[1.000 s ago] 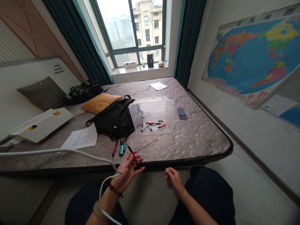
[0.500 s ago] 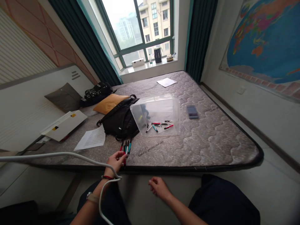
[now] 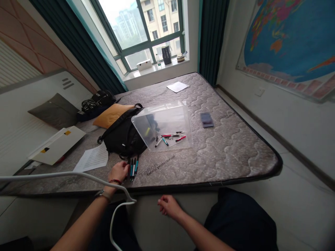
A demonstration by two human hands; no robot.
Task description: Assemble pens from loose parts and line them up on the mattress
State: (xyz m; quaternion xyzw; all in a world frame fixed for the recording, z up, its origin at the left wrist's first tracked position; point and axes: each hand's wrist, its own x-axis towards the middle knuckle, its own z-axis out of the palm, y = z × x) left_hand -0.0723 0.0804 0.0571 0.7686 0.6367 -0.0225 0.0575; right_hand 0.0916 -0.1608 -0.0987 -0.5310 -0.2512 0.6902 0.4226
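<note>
The left forearm (image 3: 83, 218) is stretched forward from the lower left, and the left hand (image 3: 118, 171) is lowered palm down near the edge of the mattress (image 3: 222, 157). Its fingers are bent and turned toward a row of pens (image 3: 134, 168), set just beside the fingertips; 3 are plainly seen side by side, 2 of them teal and 1 white between. Whether a pen is gripped cannot be told, since the fingertips are hidden by the hand. A red bracelet (image 3: 115, 181) and a watch (image 3: 103, 194) are worn on the left wrist, and the forearm is crossed by a white cable (image 3: 78, 174).

The right forearm (image 3: 200, 226) is angled inward from the lower right. The right hand (image 3: 169, 206) is held in front of the mattress edge, fingers folded loosely inward, with nothing seen in it.

More pens (image 3: 165, 141) are scattered inside a clear box (image 3: 170, 116), against which a black backpack (image 3: 124, 134) is rested.
</note>
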